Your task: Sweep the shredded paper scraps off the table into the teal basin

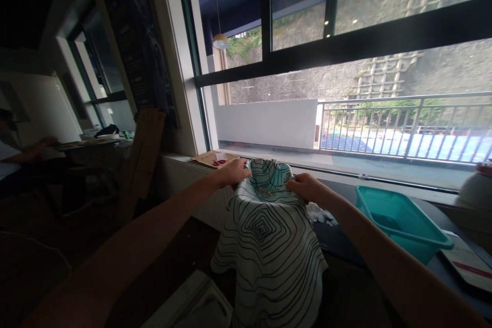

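Note:
A white cloth (269,256) with wavy black contour lines hangs in front of me, its lower part falling in loose folds. Its upper end sinks into a hollow where teal shows; whether that is a container under the fabric or part of its print, I cannot tell. At the hollow's left rim, my left hand (235,171) is closed on the edge of the cloth. My right hand (304,186) grips the opposite rim, thumb on top. Most of the fingers of both hands are hidden beneath the fabric.
A teal plastic basin (400,220) stands on the dark table at right, beside a white box (471,261). Crumpled white material (321,214) lies near my right forearm. Red-handled scissors (219,162) rest on brown paper (203,159) on the sill. Another person (19,156) sits far left.

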Tool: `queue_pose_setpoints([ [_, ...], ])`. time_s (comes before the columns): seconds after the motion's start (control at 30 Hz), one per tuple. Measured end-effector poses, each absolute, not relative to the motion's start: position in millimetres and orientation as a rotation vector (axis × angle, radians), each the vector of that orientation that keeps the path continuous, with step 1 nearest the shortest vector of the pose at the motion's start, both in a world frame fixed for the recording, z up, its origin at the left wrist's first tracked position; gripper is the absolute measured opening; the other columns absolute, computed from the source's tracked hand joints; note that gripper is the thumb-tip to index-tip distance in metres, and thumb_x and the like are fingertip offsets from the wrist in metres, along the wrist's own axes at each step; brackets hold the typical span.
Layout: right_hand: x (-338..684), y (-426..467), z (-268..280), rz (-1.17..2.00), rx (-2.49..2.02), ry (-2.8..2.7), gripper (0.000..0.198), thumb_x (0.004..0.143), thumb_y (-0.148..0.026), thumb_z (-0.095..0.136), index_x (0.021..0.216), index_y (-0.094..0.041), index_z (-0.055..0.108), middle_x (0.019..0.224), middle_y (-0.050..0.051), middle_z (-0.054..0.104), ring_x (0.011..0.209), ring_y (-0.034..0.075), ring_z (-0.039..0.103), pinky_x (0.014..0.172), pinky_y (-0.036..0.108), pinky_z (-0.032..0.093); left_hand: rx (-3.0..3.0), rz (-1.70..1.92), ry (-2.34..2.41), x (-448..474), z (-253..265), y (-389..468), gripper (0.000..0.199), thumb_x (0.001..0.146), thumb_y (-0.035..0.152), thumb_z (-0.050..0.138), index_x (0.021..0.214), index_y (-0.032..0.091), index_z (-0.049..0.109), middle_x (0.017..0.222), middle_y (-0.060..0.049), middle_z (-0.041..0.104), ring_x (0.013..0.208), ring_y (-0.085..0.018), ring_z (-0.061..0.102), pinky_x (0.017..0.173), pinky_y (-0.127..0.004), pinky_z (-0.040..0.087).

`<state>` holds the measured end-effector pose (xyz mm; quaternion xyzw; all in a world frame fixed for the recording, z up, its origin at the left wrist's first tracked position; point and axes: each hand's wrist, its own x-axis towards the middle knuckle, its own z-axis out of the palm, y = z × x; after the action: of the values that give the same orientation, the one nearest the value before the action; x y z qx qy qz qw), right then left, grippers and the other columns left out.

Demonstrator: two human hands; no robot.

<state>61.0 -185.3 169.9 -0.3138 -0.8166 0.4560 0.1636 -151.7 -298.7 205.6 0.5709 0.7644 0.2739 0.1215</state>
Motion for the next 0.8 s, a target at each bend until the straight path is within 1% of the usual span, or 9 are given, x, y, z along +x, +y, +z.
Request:
queue_pose_setpoints([
  [0.1,73.0,-186.4,168.7,1.351,-0.875,-2.335,0.034,0.086,-0.044,0.049,0.072,-0.015,0.058,0.051,-0.003,0.051,0.042,0.007,0.044,0.04,0.019,0.036,1.687,0.824,2.207,-153.4,208.2,-293.2,0.056,0.071,0.024,0.052,0.126,0.012,0.052,0.1,-0.011,0.067,0.082,-0.024,0.063,0.062,-0.027,0.047],
  [0.17,84.0,-183.9,168.2,1.371,-0.87,-2.329,0.042,0.088,-0.053,0.043,0.083,-0.014,0.06,0.056,-0.001,0.056,0.044,0.007,0.048,0.041,0.019,0.037,1.705,0.835,2.178,-154.9,210.7,-292.0,0.058,0.07,0.023,0.052,0.127,0.011,0.051,0.105,-0.011,0.066,0.086,-0.024,0.062,0.064,-0.026,0.047],
  [0.23,94.8,-178.9,167.8,1.348,-0.863,-2.302,0.047,0.089,-0.056,0.039,0.097,-0.014,0.06,0.062,0.001,0.059,0.047,0.008,0.051,0.042,0.019,0.037,1.722,0.839,2.141,-154.5,213.5,-292.1,0.058,0.071,0.022,0.052,0.128,0.012,0.052,0.108,-0.01,0.065,0.088,-0.024,0.062,0.065,-0.026,0.048],
  [0.3,102.9,-173.0,167.3,1.307,-0.863,-2.255,0.047,0.09,-0.054,0.039,0.103,-0.014,0.059,0.066,0.002,0.06,0.048,0.008,0.052,0.042,0.019,0.037,1.737,0.839,2.102,-151.6,216.6,-292.1,0.055,0.072,0.022,0.051,0.126,0.013,0.054,0.108,-0.008,0.066,0.089,-0.022,0.062,0.067,-0.025,0.048],
  [0.37,107.1,-168.3,166.3,1.316,-0.859,-2.214,0.043,0.09,-0.051,0.042,0.102,-0.014,0.059,0.069,0.003,0.061,0.049,0.008,0.052,0.043,0.019,0.038,1.743,0.844,2.076,-146.9,219.2,-290.6,0.052,0.072,0.022,0.051,0.123,0.015,0.057,0.107,-0.007,0.066,0.09,-0.022,0.062,0.069,-0.025,0.048],
  [0.47,107.4,-166.4,163.2,1.419,-0.813,-2.189,0.039,0.089,-0.049,0.045,0.1,-0.014,0.059,0.071,0.003,0.061,0.051,0.008,0.053,0.045,0.02,0.039,1.726,0.846,2.068,-140.5,220.1,-285.6,0.05,0.07,0.021,0.053,0.119,0.014,0.06,0.104,-0.007,0.067,0.09,-0.022,0.062,0.068,-0.025,0.048],
  [0.57,106.1,-168.7,159.1,1.491,-0.786,-2.201,0.039,0.09,-0.049,0.044,0.099,-0.014,0.06,0.071,0.002,0.061,0.051,0.008,0.052,0.046,0.02,0.039,1.708,0.84,2.046,-137.8,217.8,-279.9,0.048,0.069,0.02,0.053,0.116,0.015,0.061,0.101,-0.006,0.068,0.091,-0.023,0.061,0.069,-0.026,0.049],
  [0.67,106.7,-170.2,158.7,1.486,-0.797,-2.231,0.036,0.092,-0.045,0.041,0.097,-0.014,0.059,0.071,0.002,0.061,0.05,0.007,0.052,0.045,0.02,0.039,1.696,0.849,2.012,-138.4,216.2,-276.2,0.047,0.069,0.02,0.053,0.115,0.017,0.062,0.104,-0.005,0.067,0.094,-0.022,0.06,0.072,-0.025,0.048],
  [0.8,107.9,-170.2,166.5,1.492,-0.805,-2.253,0.035,0.093,-0.044,0.039,0.097,-0.015,0.059,0.07,0.001,0.06,0.05,0.007,0.052,0.045,0.02,0.04,1.647,0.867,2.025,-139.3,219.5,-273.2,0.049,0.069,0.02,0.056,0.118,0.016,0.061,0.099,-0.006,0.068,0.087,-0.022,0.062,0.065,-0.025,0.049],
])
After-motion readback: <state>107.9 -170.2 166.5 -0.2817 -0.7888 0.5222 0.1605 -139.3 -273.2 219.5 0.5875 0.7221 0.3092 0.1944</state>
